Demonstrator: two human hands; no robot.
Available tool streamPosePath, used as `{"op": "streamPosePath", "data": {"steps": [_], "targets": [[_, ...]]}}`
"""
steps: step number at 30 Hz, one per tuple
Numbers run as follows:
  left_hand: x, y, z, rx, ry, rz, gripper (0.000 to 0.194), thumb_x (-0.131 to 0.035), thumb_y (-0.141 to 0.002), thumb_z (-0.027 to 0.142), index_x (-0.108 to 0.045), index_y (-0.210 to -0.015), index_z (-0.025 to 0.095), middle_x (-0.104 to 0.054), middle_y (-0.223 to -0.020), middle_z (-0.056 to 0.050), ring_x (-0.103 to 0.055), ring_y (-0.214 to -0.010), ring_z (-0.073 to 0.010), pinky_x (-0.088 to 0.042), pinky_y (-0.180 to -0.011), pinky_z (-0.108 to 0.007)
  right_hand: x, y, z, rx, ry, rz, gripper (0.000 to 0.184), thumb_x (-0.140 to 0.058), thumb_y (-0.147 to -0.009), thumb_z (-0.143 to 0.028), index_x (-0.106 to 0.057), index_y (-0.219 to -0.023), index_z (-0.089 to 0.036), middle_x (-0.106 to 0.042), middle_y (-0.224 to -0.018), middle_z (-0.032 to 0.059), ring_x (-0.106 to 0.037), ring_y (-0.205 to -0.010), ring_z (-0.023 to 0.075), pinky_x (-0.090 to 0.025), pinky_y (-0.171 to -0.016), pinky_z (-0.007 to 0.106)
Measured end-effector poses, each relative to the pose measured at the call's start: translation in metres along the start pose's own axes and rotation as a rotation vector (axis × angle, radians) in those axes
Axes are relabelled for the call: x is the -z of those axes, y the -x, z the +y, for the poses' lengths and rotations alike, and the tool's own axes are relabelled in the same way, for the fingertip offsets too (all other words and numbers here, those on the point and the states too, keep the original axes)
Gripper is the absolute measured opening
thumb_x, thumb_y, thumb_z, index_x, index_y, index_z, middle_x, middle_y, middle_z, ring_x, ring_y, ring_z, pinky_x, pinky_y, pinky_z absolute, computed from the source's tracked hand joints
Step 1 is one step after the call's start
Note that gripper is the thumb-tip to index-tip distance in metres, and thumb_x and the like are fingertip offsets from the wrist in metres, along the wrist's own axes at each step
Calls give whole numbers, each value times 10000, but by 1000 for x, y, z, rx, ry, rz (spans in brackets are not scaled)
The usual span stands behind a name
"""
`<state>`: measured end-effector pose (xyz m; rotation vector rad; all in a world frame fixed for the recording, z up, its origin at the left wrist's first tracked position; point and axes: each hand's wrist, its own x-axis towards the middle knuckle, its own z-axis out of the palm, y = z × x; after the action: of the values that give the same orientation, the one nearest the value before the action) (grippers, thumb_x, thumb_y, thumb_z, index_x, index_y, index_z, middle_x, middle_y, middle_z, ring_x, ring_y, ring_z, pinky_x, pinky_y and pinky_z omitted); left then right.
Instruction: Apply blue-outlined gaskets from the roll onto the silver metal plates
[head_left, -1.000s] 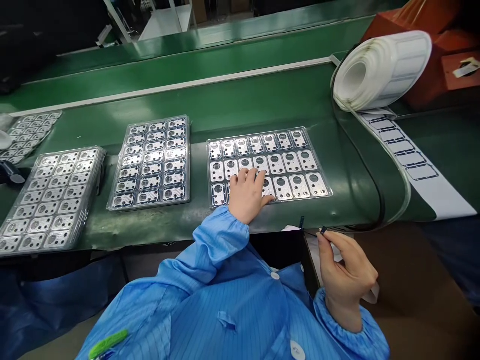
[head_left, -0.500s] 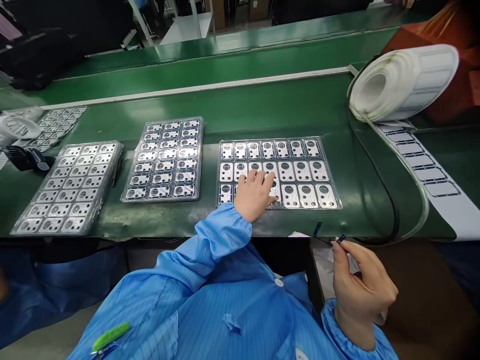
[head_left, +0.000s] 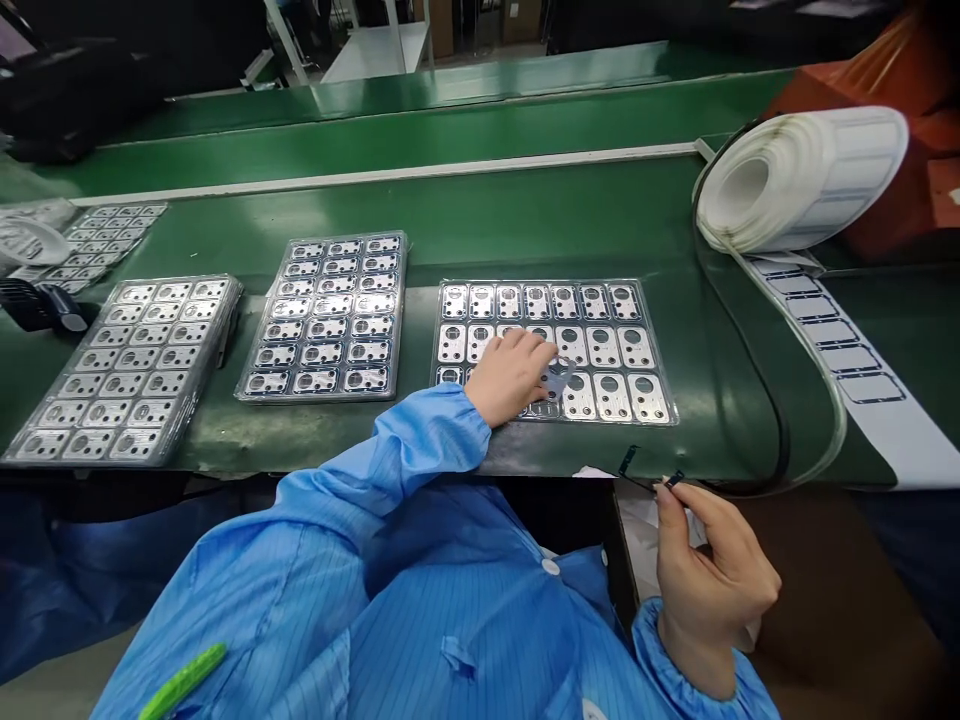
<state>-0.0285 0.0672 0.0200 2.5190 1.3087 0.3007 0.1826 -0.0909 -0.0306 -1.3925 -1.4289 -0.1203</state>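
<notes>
My left hand [head_left: 514,375] rests over the lower middle of a clear plastic tray [head_left: 670,412] holding rows of small silvery metal plates [head_left: 602,346] with holes. Its thumb and fingers pinch a thin, shiny bluish-grey piece [head_left: 559,378], tilted up from the tray; whether it is film or a plate I cannot tell. Below the bench's front edge, to the right, my right hand [head_left: 712,570] pinches a thin dark adhesive frame [head_left: 628,462] by one end. The rest of that frame sticks out leftward from the fingertips.
Two stacks of filled trays, a middle stack [head_left: 322,320] and a left stack [head_left: 124,375], stand on the green bench [head_left: 450,220]. A big roll of white backing paper [head_left: 802,180] sits at right, its strip [head_left: 847,350] carrying dark frames. A dark cable [head_left: 757,350] loops beside it.
My left fingers, earlier spread over the plates, have closed and raised a thin shiny piece from the tray. My right hand still pinches the dark frame, nearly unmoved.
</notes>
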Motion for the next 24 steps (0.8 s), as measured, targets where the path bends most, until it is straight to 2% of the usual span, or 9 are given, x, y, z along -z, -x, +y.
{"op": "streamPosePath", "data": {"steps": [2,5,8,10,15,20,24], "targets": [[-2,8,8,-10,268,51,242,-563,-935,209,-574,-1170,153,-668,-1087,-95,-585,-996,-214,-450,-876,-349,0,3,0,-95,-32,6,131,-774,-779,-150,-748,-901,-189,-742,-832,37,-698,-753,186,-571,-723,336],[-6,27,26,72,752,107,187,-564,-931,239,-596,-1098,161,-663,-933,-49,-590,-785,-135,-476,-739,-264,-3,4,-7,-377,-158,50,126,-788,-777,-229,-750,-887,-181,-739,-842,42,-687,-775,185,-561,-759,351],[-12,45,43,199,1122,1,240,-554,-932,312,-579,-1111,154,-593,-711,17,-495,-552,-72,-424,-551,-202,-9,1,-19,-656,-367,90,168,-790,-777,-310,-747,-879,-183,-732,-816,29,-655,-690,144,-548,-663,294],[-19,52,48,285,1260,-94,312,-532,-938,372,-550,-1148,142,-552,-630,43,-456,-467,-59,-367,-456,-178,-14,-2,-25,-738,-459,63,185,-793,-771,-333,-746,-878,-191,-732,-798,21,-632,-638,119,-529,-602,257],[-37,52,51,354,1433,-211,469,-572,-899,500,-513,-1191,137,-632,-766,-22,-676,-655,-139,-424,-443,-165,-20,-1,-28,-719,-391,-54,203,-770,-787,-360,-748,-894,-189,-744,-819,42,-657,-663,141,-558,-604,272],[-41,50,49,346,1444,-201,411,-533,-942,438,-536,-1203,120,-657,-736,-23,-634,-611,-107,-458,-498,-178,-20,4,-30,-604,-244,-159,125,-718,-844,-306,-748,-906,-202,-738,-865,39,-679,-766,158,-571,-729,309],[-42,50,49,328,1442,-207,391,-502,-960,401,-567,-1206,104,-652,-768,-33,-630,-649,-107,-464,-511,-179,-21,0,-34,-497,-213,-226,75,-697,-863,-246,-741,-911,-208,-729,-856,24,-671,-780,149,-558,-737,291]]}}
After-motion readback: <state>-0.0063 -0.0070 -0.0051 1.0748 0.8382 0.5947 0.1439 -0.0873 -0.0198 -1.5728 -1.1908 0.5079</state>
